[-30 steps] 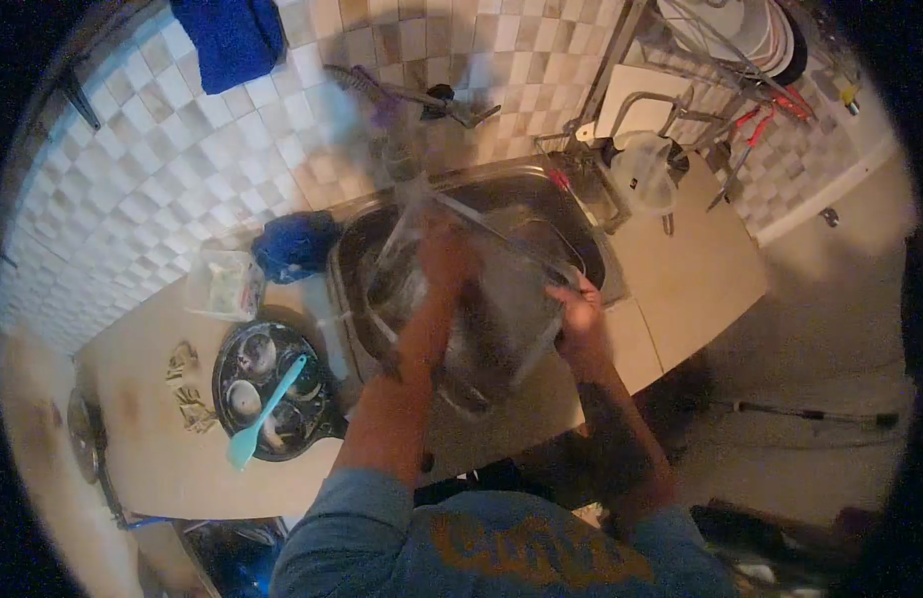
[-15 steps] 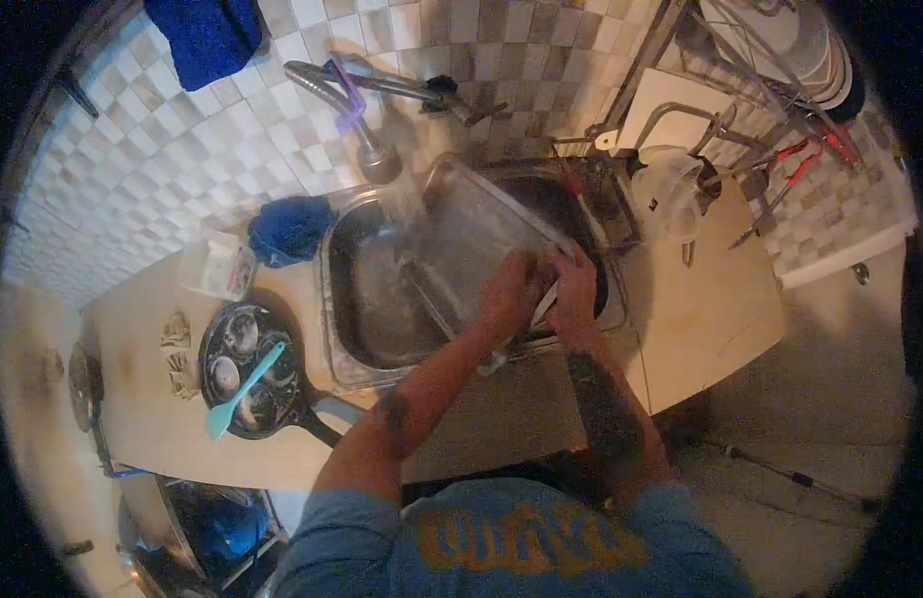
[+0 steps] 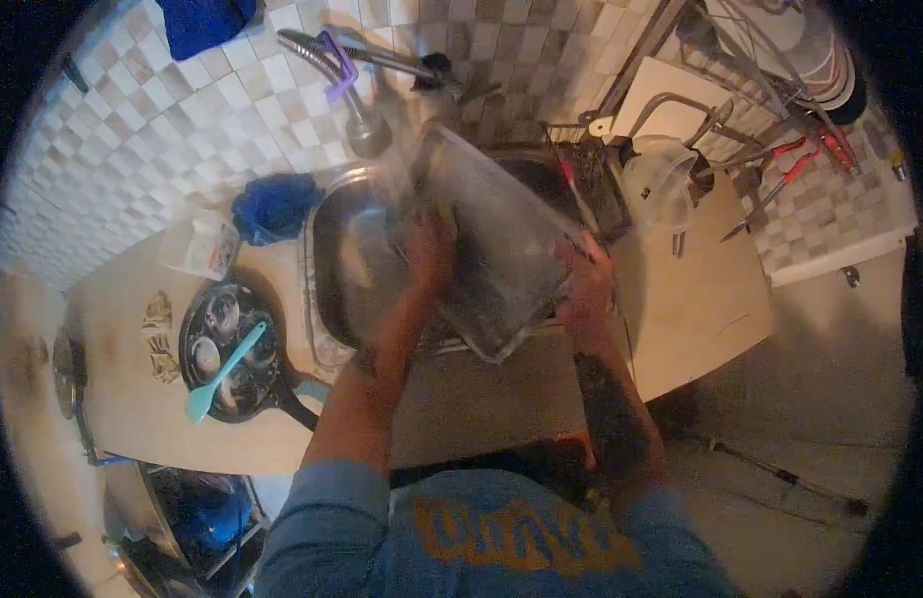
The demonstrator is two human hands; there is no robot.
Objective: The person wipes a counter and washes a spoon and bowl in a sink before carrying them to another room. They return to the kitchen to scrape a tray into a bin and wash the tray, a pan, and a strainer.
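Note:
A rectangular metal baking tray (image 3: 511, 239) is held at a slant over the sink (image 3: 327, 264). My right hand (image 3: 586, 284) grips its right-hand edge, with the fingers round the rim. At the tray's left edge is my left hand (image 3: 432, 249), blurred and curled, with a faint yellowish patch by its fingers; I cannot tell what it holds. Just above that hand, the faucet head (image 3: 367, 135) points down on its bendy metal hose, and water streams from it toward the tray's upper left side.
Left of the sink lie a black pan (image 3: 232, 384) with round hollows, a turquoise spatula (image 3: 227, 374) across it, a blue cloth (image 3: 275, 207) and a whitish tub (image 3: 200, 247). On the right stand a wire basket (image 3: 606, 194), a clear container (image 3: 666, 179) and a dish rack (image 3: 770, 90).
My left hand has moved left and up, from the tray's near right corner to its left edge. The tray has turned and tilted, and my right hand has shifted slightly right along it.

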